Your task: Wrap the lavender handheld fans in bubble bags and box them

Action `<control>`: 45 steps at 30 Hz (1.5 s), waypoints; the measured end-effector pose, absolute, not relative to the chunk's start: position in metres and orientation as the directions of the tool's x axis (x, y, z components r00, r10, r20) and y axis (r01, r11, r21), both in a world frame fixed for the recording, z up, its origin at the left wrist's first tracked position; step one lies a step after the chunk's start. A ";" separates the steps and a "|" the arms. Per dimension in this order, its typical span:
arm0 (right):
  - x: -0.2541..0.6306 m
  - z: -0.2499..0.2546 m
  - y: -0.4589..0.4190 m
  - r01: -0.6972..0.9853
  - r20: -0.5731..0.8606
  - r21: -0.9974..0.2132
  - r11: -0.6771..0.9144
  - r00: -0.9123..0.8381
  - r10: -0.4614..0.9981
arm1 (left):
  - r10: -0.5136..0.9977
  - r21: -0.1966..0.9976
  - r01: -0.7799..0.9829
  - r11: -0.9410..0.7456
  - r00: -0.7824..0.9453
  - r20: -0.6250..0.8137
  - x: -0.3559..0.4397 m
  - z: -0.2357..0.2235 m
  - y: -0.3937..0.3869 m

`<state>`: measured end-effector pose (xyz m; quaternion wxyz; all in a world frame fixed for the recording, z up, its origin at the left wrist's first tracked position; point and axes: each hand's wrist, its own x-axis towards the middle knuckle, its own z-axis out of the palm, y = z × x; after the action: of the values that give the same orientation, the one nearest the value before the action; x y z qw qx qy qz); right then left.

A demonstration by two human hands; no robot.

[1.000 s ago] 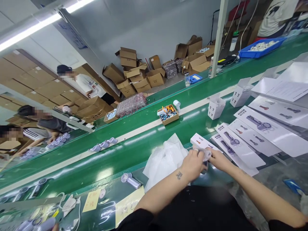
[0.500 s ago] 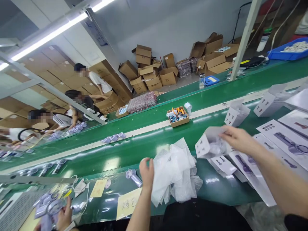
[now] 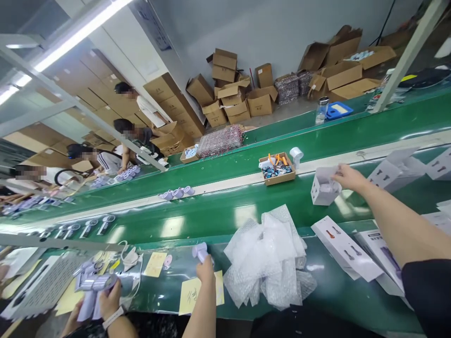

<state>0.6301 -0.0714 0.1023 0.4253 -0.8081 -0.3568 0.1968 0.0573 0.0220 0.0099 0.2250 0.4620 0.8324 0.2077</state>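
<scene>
Working from afar, I grip a lilac handheld fan (image 3: 200, 249) in the left hand (image 3: 206, 270), fingers wrapped around it near the counter's (image 3: 338, 293) far edge; the right hand (image 3: 349, 178) pinches an open white box (image 3: 321, 192) beyond that edge, past bubble-wrap sheets (image 3: 266, 263).

From far away, I see a long lamp (image 3: 84, 35) shining very bright, high above the left end of the counter (image 3: 158, 298). White shiny spots sit on the green belt (image 3: 211, 213) past the counter's far edge. The back wall (image 3: 253, 33) looks greyer and dimmer. Far-off people (image 3: 106, 162) look fuzzy, tiny marks on the white box (image 3: 322, 192) are blurry to me, and everything leans sideways.
</scene>
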 end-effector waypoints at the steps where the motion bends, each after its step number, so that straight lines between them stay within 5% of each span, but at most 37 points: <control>1: 0.620 0.107 -0.076 0.391 -0.006 -0.833 -0.391 0.700 0.714 | 0.862 0.600 0.636 0.485 -0.462 -0.207 0.063 0.011 0.021; 5: 0.525 0.106 -0.100 0.262 -0.065 -0.886 -0.383 0.748 0.661 | 0.895 0.781 0.455 0.429 -0.330 -0.300 0.124 0.019 -0.015; 8: 0.429 0.080 -0.116 0.004 -0.329 -0.929 -0.371 0.455 0.828 | 0.929 0.935 0.059 0.348 0.111 -0.353 0.191 0.026 -0.066; 9: 0.404 0.069 -0.120 -0.221 -0.432 -0.898 -0.381 0.277 0.858 | 0.907 0.937 0.019 0.348 0.246 -0.341 0.210 0.028 -0.081; 11: 0.375 0.052 -0.128 -0.516 -0.489 -0.782 -0.348 0.164 0.856 | 0.848 0.959 0.080 0.272 0.451 -0.278 0.235 0.029 -0.100; 13: 0.375 0.043 -0.137 -0.665 -0.539 -0.696 -0.271 0.233 0.810 | 0.818 0.963 0.267 0.035 0.546 -0.181 0.242 0.024 -0.103; 15: 0.392 0.042 -0.150 -0.699 -0.584 -0.679 -0.223 0.330 0.742 | 0.759 0.817 0.479 -0.322 0.646 -0.080 0.237 0.014 -0.093; 17: 0.412 0.046 -0.168 -0.704 -0.613 -0.674 -0.226 0.360 0.703 | 0.643 0.544 0.574 -0.612 0.762 -0.081 0.230 0.000 -0.079; 19: 0.423 0.052 -0.187 -0.710 -0.638 -0.653 -0.264 0.327 0.697 | 0.558 0.362 0.572 -0.736 0.816 -0.154 0.227 -0.011 -0.068; 21: 0.420 0.060 -0.205 -0.728 -0.655 -0.616 -0.302 0.259 0.709 | 0.535 0.313 0.564 -0.764 0.825 -0.181 0.228 -0.015 -0.063; 23: 0.408 0.066 -0.218 -0.752 -0.659 -0.566 -0.338 0.166 0.733 | 0.552 0.400 0.555 -0.729 0.823 -0.136 0.232 -0.009 -0.065; 25: 0.393 0.072 -0.222 -0.767 -0.636 -0.524 -0.370 0.063 0.769 | 0.590 0.614 0.511 -0.601 0.803 -0.091 0.237 0.003 -0.068; 28: 0.376 0.078 -0.218 -0.757 -0.556 -0.517 -0.400 -0.059 0.829 | 0.591 0.917 0.381 -0.121 0.770 -0.242 0.242 0.024 -0.072; 31: 0.373 0.083 -0.214 -0.716 -0.530 -0.552 -0.427 -0.094 0.843 | 0.544 0.899 0.340 0.275 0.717 -0.437 0.244 0.035 -0.071; 36: 0.374 0.082 -0.227 -0.645 -0.627 -0.577 -0.501 -0.043 0.778 | 0.650 0.906 0.273 0.324 0.631 -0.422 0.243 0.048 -0.073; 38: 0.370 0.079 -0.233 -0.639 -0.654 -0.582 -0.503 0.000 0.757 | 0.690 0.957 0.238 0.165 0.666 -0.284 0.243 0.057 -0.080; 40: 0.366 0.077 -0.236 -0.645 -0.647 -0.600 -0.473 0.043 0.762 | 0.655 0.963 0.185 -0.196 0.756 -0.012 0.240 0.067 -0.088; 43: 0.360 0.077 -0.238 -0.665 -0.620 -0.634 -0.395 0.132 0.774 | 0.396 0.697 0.065 -0.714 0.858 0.326 0.232 0.075 -0.099; 45: 0.358 0.080 -0.239 -0.673 -0.621 -0.654 -0.345 0.216 0.754 | 0.302 0.521 0.058 -0.851 0.866 0.397 0.226 0.074 -0.104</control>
<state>0.3579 -0.2389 0.0797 0.5708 -0.5313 -0.0380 0.6248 0.2264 -0.1040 0.0739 0.2549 0.9318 0.0967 0.2397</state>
